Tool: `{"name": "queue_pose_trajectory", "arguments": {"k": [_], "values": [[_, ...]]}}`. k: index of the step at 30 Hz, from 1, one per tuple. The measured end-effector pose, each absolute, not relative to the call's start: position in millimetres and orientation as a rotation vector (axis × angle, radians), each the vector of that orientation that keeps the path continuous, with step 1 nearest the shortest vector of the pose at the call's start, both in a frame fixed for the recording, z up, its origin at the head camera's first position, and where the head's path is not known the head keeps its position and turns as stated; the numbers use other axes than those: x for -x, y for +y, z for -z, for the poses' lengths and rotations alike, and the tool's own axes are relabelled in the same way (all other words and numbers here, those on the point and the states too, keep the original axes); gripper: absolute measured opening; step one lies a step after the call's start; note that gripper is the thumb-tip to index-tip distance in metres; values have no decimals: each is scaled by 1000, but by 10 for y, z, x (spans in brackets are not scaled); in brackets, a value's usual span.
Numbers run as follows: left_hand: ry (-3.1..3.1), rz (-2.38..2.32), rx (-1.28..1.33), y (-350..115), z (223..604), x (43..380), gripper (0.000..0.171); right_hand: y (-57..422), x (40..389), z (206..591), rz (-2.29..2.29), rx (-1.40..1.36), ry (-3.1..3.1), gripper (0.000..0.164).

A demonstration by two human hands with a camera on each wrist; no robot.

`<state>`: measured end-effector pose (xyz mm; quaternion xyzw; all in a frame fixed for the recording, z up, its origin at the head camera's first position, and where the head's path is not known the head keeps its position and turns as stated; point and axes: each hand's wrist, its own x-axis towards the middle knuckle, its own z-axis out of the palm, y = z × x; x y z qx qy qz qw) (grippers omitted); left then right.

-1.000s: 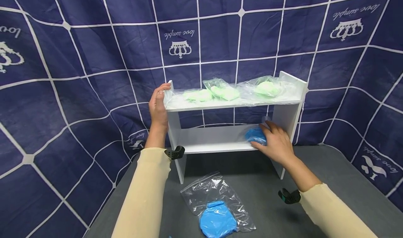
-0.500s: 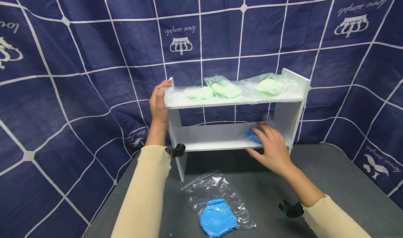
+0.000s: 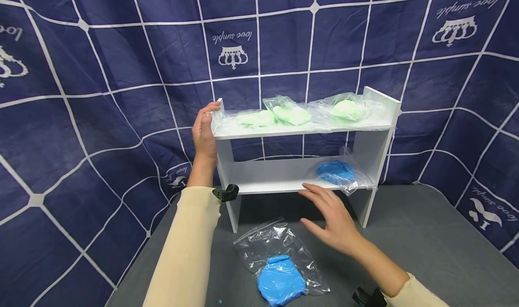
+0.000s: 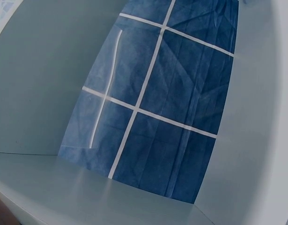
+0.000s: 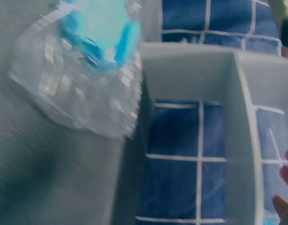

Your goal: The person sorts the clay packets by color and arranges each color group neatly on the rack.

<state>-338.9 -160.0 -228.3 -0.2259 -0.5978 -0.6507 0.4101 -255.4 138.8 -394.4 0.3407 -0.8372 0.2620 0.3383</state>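
My left hand (image 3: 205, 133) grips the upper left side panel of a small white two-tier shelf (image 3: 271, 176). In front of the lower board, my right hand (image 3: 334, 219) hangs in the air with its fingers spread, holding nothing. A clear bag with a blue lump (image 3: 336, 171) lies at the right end of that board, part of its plastic hanging over the front edge. On the table below, a clear zip bag holding a flat, round blue piece (image 3: 280, 280) lies in front of the shelf; the right wrist view shows this blue piece (image 5: 99, 33) blurred.
Several clear bags with pale green lumps (image 3: 346, 111) lie along the upper board. The dark grey table (image 3: 409, 221) carries the shelf. A navy curtain (image 3: 284, 41) with white lines hangs behind and at both sides. A tiny blue bit (image 3: 220, 301) lies near the front.
My right hand has let go of the blue bag on the lower board and moved down and left, towards the table. My left hand stays on the side panel.
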Motion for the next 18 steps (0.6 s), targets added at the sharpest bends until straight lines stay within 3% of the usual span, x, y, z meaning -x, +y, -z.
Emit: {"name": "queue_pose_trajectory", "arguments": {"k": [18], "values": [[-1520, 1633, 567, -1609, 2258, 3371, 47, 1144, 2240, 4563, -916, -1379, -2629, 101]]}}
